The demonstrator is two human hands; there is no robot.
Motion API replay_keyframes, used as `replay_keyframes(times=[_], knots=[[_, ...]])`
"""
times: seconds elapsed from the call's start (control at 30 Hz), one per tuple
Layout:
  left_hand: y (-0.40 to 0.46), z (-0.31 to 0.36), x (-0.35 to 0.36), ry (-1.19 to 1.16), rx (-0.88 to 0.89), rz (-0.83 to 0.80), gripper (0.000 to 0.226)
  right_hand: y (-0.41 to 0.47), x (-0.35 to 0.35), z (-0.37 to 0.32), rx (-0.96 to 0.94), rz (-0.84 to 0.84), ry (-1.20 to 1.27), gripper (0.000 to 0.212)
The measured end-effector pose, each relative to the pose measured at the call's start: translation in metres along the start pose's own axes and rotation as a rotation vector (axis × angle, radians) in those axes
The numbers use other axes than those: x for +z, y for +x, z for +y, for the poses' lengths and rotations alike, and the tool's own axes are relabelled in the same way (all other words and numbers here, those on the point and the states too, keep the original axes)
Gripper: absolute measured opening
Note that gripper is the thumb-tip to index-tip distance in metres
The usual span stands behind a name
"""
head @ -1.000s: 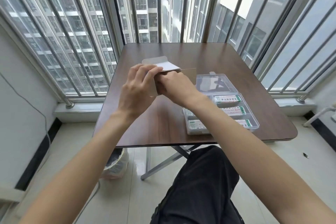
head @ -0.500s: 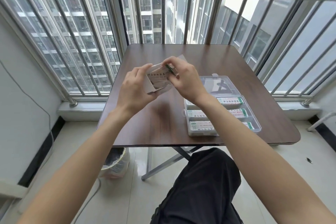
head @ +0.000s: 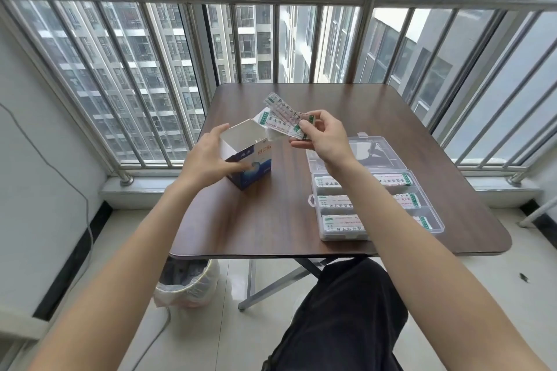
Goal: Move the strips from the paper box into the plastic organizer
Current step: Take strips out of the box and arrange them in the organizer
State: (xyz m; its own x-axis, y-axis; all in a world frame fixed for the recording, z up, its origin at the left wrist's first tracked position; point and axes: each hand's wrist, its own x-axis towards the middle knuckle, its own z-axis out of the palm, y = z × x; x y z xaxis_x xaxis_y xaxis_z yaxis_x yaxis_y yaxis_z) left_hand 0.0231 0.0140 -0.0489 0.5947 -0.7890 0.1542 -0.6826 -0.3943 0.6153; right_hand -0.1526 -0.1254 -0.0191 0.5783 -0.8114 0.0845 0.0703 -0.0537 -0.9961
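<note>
Head view: the left hand (head: 211,156) grips the open paper box (head: 248,156), which stands on the table (head: 271,220). At its two o'clock the right hand (head: 324,135) pinches a small fan of strips (head: 281,119), clear of the box. The extraction step seems done; next they must travel toward five o'clock to the plastic organizer (head: 434,220). The right forearm hides part of its compartments; how many strips are held is unclear.

The scene is viewed from a single head-worn wide-angle camera, directed forward and down over the table (head: 259,220) at close range.
</note>
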Motion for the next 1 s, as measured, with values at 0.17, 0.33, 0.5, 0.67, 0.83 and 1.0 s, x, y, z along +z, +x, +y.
replay_keyframes(times=[0.17,0.33,0.5,0.67,0.83,1.0], knots=[[-0.008,0.004,-0.009,0.079,0.070,0.114,0.097,-0.010,-0.011,0.001,0.067,-0.020,0.085,0.003],[-0.020,0.052,-0.011,-0.110,0.384,0.240,0.062,-0.028,-0.025,0.000,-0.045,-0.129,-0.088,0.007],[-0.016,0.092,0.017,-0.082,0.445,-0.215,0.053,-0.054,-0.050,-0.003,-0.104,-0.150,-0.199,0.007],[-0.019,0.106,0.053,-0.203,0.413,-0.247,0.035,-0.067,-0.082,0.004,-0.077,-0.059,-0.155,0.011],[-0.017,0.110,0.070,-0.371,0.286,-0.252,0.022,-0.075,-0.103,0.010,0.009,-0.065,-0.009,0.021],[-0.016,0.108,0.082,-0.453,0.214,-0.326,0.013,-0.079,-0.118,0.018,0.037,-0.019,-0.014,0.026]])
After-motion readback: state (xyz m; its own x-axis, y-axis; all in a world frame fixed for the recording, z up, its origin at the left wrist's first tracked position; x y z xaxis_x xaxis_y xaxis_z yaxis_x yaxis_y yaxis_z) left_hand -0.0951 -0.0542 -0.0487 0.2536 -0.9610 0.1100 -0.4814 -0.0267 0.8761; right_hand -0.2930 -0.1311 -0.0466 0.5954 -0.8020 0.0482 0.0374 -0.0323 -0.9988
